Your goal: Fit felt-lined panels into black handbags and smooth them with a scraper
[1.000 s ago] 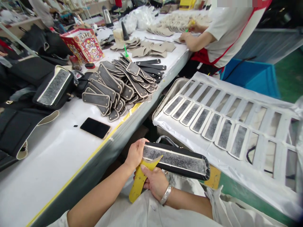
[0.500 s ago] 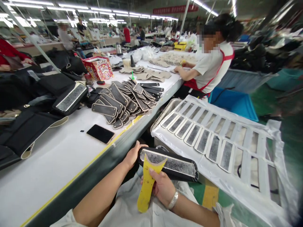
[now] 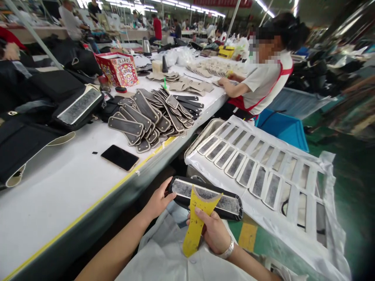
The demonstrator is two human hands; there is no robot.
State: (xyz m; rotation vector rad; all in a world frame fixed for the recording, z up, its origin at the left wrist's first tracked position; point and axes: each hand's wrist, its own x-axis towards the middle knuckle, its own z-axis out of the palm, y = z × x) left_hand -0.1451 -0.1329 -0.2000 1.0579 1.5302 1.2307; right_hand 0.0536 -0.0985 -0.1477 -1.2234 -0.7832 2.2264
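Note:
A long black piece (image 3: pixel 234 214) with a grey, white-edged strip on its face lies across my lap, tilted down to the right. My left hand (image 3: pixel 159 199) grips its left end, thumb on the strip's edge and the other fingers behind. In my right hand (image 3: pixel 215 232) is a yellow tool (image 3: pixel 195 230) with a curved, notched top, held upright between thumb and fingers. The notched end overlaps the middle of the strip; whether it touches is unclear. A silvery band circles my right wrist.
A table (image 3: pixel 58 195) on the left bears a phone (image 3: pixel 120 157), a pile of dark straps (image 3: pixel 143 113), a red patterned box (image 3: pixel 117 70) and black bags (image 3: pixel 26 144). Grey strips lie on a white-covered rack (image 3: pixel 249 203) at right. Beyond it sits a person (image 3: pixel 269 78) near a blue bin (image 3: pixel 281 128).
The yellow tool and my right hand have shifted right along the strip. My left thumb now lies on the strip's left end. The whole view has moved slightly.

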